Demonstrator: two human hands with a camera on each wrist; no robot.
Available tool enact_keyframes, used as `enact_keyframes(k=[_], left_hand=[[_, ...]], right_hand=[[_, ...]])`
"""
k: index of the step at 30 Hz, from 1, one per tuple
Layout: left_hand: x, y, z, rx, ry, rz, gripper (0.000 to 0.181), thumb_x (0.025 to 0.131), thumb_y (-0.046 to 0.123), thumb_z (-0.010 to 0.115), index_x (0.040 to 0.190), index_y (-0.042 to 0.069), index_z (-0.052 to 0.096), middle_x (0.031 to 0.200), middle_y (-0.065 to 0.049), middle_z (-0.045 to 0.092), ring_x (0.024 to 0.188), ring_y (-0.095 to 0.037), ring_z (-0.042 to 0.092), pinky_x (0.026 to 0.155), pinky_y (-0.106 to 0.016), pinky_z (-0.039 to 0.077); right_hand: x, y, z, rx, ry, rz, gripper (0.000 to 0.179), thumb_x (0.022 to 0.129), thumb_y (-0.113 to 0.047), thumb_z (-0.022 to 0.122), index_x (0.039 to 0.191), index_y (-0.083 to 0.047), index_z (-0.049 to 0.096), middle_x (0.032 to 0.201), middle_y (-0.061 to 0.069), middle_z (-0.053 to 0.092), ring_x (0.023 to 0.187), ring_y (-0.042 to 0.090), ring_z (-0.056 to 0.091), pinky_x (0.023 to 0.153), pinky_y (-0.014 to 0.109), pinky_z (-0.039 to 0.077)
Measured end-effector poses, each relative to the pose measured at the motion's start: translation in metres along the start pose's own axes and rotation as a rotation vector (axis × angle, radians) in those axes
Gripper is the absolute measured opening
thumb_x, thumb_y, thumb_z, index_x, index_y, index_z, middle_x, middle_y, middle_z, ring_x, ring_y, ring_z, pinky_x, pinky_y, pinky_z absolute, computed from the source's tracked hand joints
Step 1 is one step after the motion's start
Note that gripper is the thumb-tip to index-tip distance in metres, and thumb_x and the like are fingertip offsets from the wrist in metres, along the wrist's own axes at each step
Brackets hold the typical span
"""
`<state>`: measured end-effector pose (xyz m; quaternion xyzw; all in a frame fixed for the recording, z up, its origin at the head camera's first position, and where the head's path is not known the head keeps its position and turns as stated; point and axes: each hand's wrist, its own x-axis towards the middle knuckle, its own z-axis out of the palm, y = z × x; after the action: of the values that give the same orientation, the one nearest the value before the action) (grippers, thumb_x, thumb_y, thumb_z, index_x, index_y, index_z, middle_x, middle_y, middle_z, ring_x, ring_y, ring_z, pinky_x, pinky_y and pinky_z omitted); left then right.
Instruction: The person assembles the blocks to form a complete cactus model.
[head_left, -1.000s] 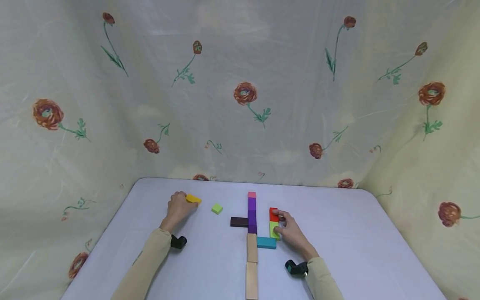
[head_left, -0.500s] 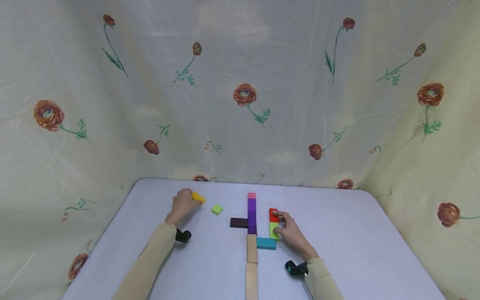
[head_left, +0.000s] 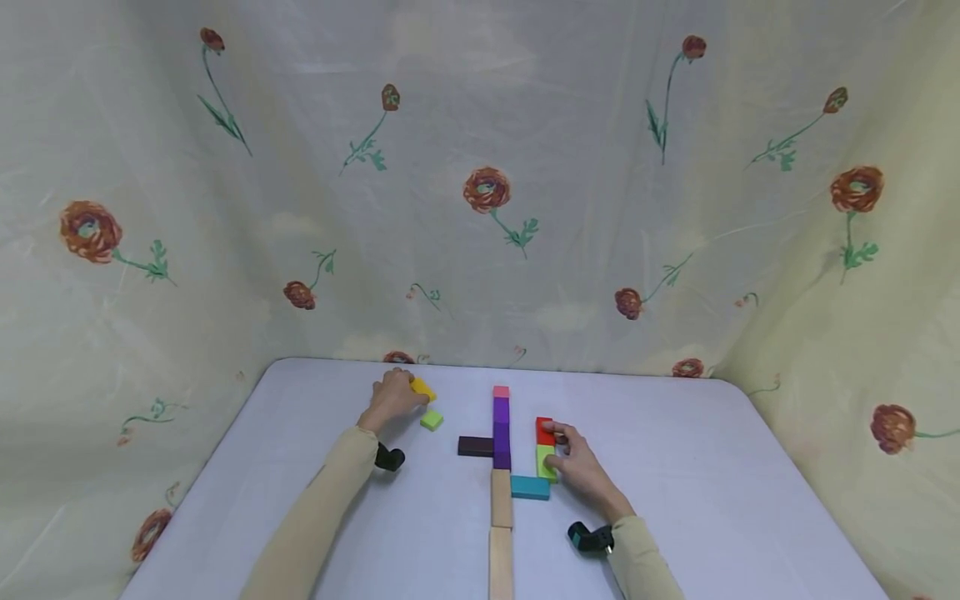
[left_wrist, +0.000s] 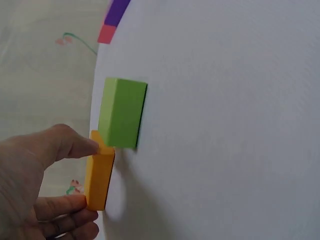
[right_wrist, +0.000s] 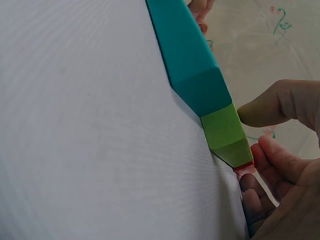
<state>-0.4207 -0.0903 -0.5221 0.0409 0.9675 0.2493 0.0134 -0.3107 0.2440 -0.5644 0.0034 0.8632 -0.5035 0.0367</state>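
My left hand (head_left: pixel 393 397) pinches a yellow block (head_left: pixel 423 389) between thumb and fingers near the table's far edge. In the left wrist view the yellow block (left_wrist: pixel 101 177) stands close behind a loose green block (left_wrist: pixel 131 115). My right hand (head_left: pixel 585 468) rests at a red block (head_left: pixel 543 429) and a lime green block (head_left: pixel 545 462), which lie end to end. Its thumb touches the green one; a finger lies over the red one. In the right wrist view the lime block (right_wrist: pixel 223 127) meets a teal block (right_wrist: pixel 192 55); the red one is mostly hidden.
A line of blocks runs up the table (head_left: pixel 712 467): wooden (head_left: pixel 502 497), purple (head_left: pixel 502 433) and pink (head_left: pixel 501 391). A dark block (head_left: pixel 476 447) juts out on its left, and the teal block on its right. A flowered cloth (head_left: pixel 420 208) hangs behind.
My left hand has carried the yellow block to the right and slightly away, next to the loose green block. The right hand keeps its place at the red and lime blocks.
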Motion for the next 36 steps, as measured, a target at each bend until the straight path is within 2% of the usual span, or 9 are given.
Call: enact_keyframes(k=[9, 14, 19, 24, 30, 36], left_hand=[[0.000, 0.019, 0.013, 0.019, -0.052, 0.120, 0.055, 0.081, 0.032, 0.074, 0.124, -0.001, 0.062, 0.121, -0.015, 0.059, 0.112, -0.029, 0.050, 0.103, -0.058, 0.031], [-0.002, 0.025, 0.017, 0.043, -0.108, 0.182, 0.054, 0.081, 0.034, 0.074, 0.124, 0.005, 0.063, 0.124, -0.011, 0.059, 0.114, -0.027, 0.051, 0.102, -0.056, 0.032], [-0.003, 0.025, 0.017, 0.006, -0.154, 0.238, 0.053, 0.079, 0.032, 0.076, 0.124, 0.006, 0.064, 0.126, -0.010, 0.059, 0.114, -0.026, 0.052, 0.099, -0.053, 0.032], [-0.004, 0.023, 0.016, -0.035, -0.204, 0.286, 0.054, 0.078, 0.032, 0.077, 0.125, 0.009, 0.063, 0.128, -0.010, 0.058, 0.117, -0.026, 0.052, 0.103, -0.055, 0.029], [-0.006, 0.022, 0.016, -0.048, -0.252, 0.309, 0.053, 0.078, 0.033, 0.078, 0.125, 0.012, 0.064, 0.134, -0.011, 0.055, 0.126, -0.029, 0.047, 0.108, -0.057, 0.025], [-0.008, 0.021, 0.017, -0.039, -0.276, 0.332, 0.053, 0.078, 0.035, 0.078, 0.125, 0.014, 0.064, 0.134, -0.009, 0.056, 0.127, -0.029, 0.046, 0.107, -0.057, 0.025]], right_hand=[[0.000, 0.000, 0.001, -0.004, -0.006, 0.011, 0.061, 0.080, -0.005, 0.064, 0.138, -0.010, 0.046, 0.138, 0.017, 0.046, 0.127, 0.034, 0.041, 0.109, 0.056, 0.031], [-0.001, 0.000, 0.002, -0.003, -0.008, 0.013, 0.060, 0.081, -0.005, 0.064, 0.138, -0.009, 0.045, 0.138, 0.018, 0.046, 0.128, 0.035, 0.041, 0.109, 0.056, 0.031], [-0.001, -0.001, 0.000, 0.005, -0.007, -0.020, 0.059, 0.080, -0.003, 0.064, 0.136, -0.007, 0.047, 0.137, 0.018, 0.047, 0.127, 0.035, 0.042, 0.109, 0.055, 0.031], [-0.002, -0.002, -0.001, -0.007, -0.002, -0.016, 0.059, 0.081, -0.004, 0.064, 0.137, -0.008, 0.046, 0.137, 0.017, 0.047, 0.127, 0.034, 0.042, 0.109, 0.055, 0.031], [-0.002, -0.003, -0.001, -0.006, -0.003, -0.009, 0.059, 0.081, -0.004, 0.064, 0.137, -0.009, 0.046, 0.138, 0.018, 0.045, 0.127, 0.036, 0.041, 0.108, 0.057, 0.030], [-0.003, -0.004, -0.001, -0.004, -0.008, -0.002, 0.059, 0.081, -0.005, 0.064, 0.137, -0.009, 0.046, 0.139, 0.017, 0.045, 0.128, 0.035, 0.040, 0.109, 0.056, 0.030]])
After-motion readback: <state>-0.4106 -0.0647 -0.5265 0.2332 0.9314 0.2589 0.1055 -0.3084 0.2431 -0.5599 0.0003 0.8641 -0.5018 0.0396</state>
